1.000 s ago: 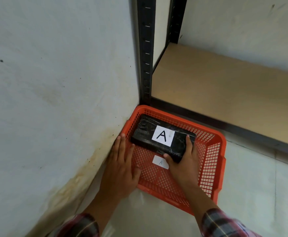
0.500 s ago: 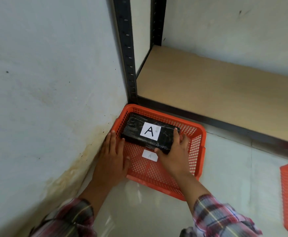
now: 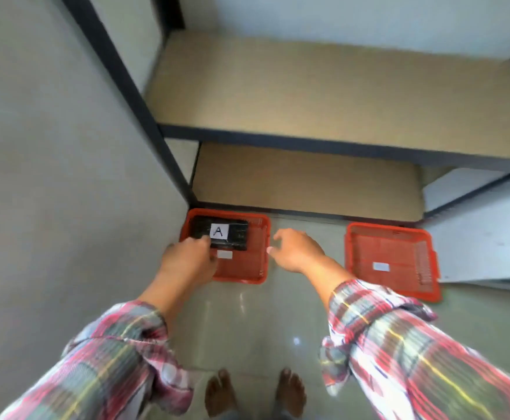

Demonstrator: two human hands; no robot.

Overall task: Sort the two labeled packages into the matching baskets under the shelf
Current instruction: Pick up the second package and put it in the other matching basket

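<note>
**Both hands empty, package A down in its basket**

Neither hand grips anything. Left hand hangs over the near-left corner of the left orange plastic mesh basket, fingers curled loosely downward and close to the black wrapped package with the white "A" label; whether a fingertip touches the wrap I cannot tell through the blur. Right hand floats just right of that basket, above the pale tiled floor, fingers spread and holding nothing.

The package lies flat in the far-left part of the basket, label up. A small white tag on the basket floor sits just in front of it; its letter is too blurred to read here.

By my reading, 1 of the 2 packages is sorted. The right orange plastic mesh basket, well apart from the first, holds only its own small white tag. Both baskets sit on the floor in front of the dark metal shelf with tan boards. A 2nd package is nowhere in view, so finding it and dropping it into the right basket appears to be what remains.
</note>
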